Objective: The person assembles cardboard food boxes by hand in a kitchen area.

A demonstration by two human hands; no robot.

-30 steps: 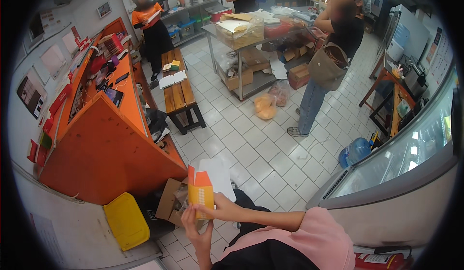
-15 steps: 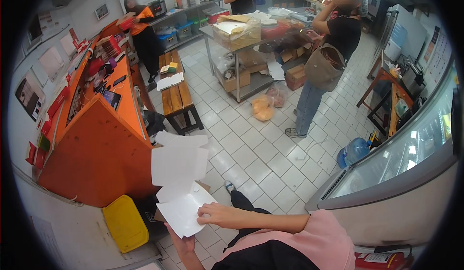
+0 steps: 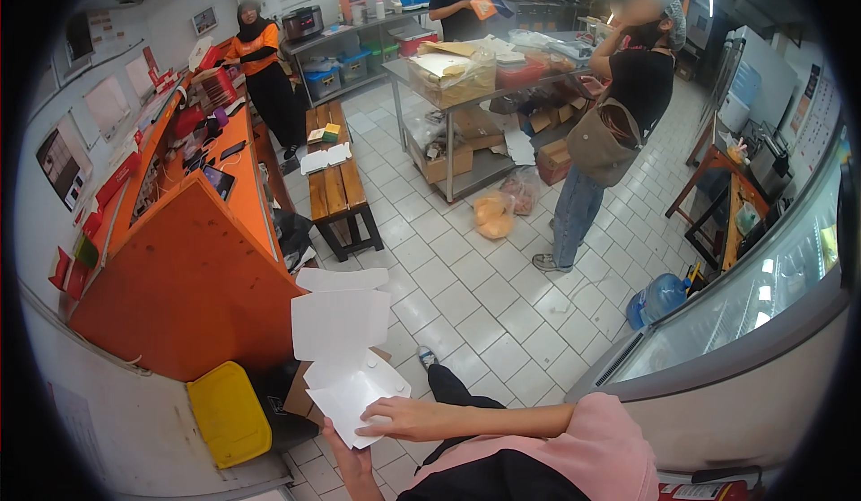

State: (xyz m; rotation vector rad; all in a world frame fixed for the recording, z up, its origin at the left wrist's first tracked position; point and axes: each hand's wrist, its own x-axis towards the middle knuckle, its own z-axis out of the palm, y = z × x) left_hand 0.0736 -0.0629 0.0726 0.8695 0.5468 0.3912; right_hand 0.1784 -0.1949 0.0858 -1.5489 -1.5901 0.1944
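A white folding cardboard food box point(image 3: 339, 323) is in front of me, its lid standing open on the far side and its base partly shaped. My left hand point(image 3: 346, 456) grips the base from below at its near left corner, the thumb along the outside. My right hand point(image 3: 395, 418) reaches across with curled fingers pinching the near right wall of the base. Parts of the fingers of both hands are hidden by the cardboard. The inside of the base shows only bare white board and small round tabs or holes.
A yellow lid point(image 3: 230, 414) and an orange counter point(image 3: 179, 295) are on the left. Beyond stand a wooden bench point(image 3: 336, 194) and a steel table point(image 3: 466, 182), with bags on the tiled floor. Three people stand farther off. A glass-topped freezer point(image 3: 717, 331) and a water bottle point(image 3: 659, 299) are right.
The view has tilted up slightly. The box sits a little lower in it, and my right fingers have shifted along its near wall. The person in orange has turned toward me.
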